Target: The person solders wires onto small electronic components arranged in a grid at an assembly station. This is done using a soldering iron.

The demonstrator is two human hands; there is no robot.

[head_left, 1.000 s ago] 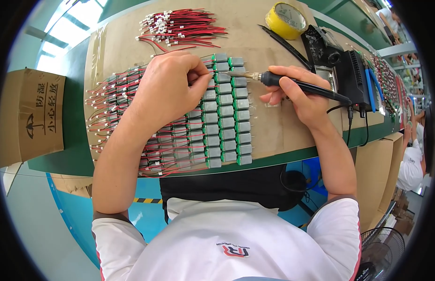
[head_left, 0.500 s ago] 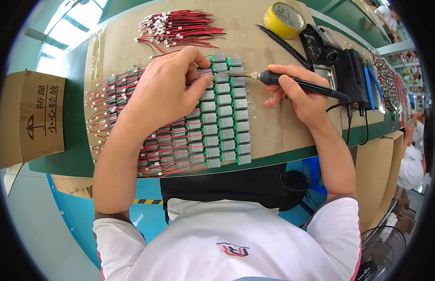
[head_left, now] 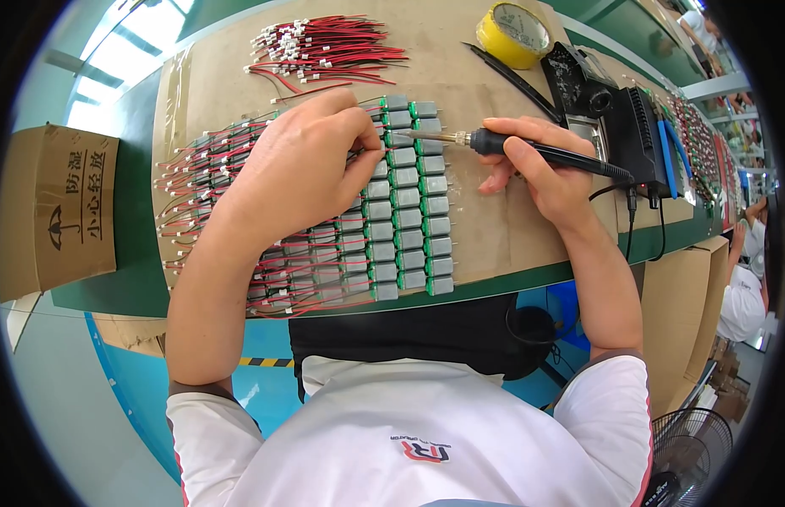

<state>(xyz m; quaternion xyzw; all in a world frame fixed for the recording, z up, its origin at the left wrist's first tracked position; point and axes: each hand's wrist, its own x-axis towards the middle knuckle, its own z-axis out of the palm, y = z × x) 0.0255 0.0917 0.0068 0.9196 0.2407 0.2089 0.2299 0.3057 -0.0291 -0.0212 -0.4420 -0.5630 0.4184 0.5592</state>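
My left hand [head_left: 308, 165] is over the upper part of a block of small grey motors [head_left: 407, 196] with green ends, standing in tight rows. Its thumb and forefinger pinch a thin red wire [head_left: 387, 150] at a motor's green end; the fingers partly hide it. In my right hand [head_left: 540, 160] is a soldering iron [head_left: 561, 156] with a black handle, held like a pen. Its metal tip points left, over the motors just right of my left fingertips. Red and black wires with white plugs [head_left: 198, 182] run left from the rows.
Beyond the motors lies a pile of loose red and black wires [head_left: 325, 51]. Yellow tape [head_left: 515, 35], a black pen-like tool [head_left: 511, 80] and a black soldering station [head_left: 637, 139] are at the right. A cardboard box [head_left: 63, 211] stands at the left. Other people work far right.
My left fingertips have drawn closer together, and the thumb has shifted slightly down. The soldering iron's tip has moved only slightly. My right hand stays nearly in place.
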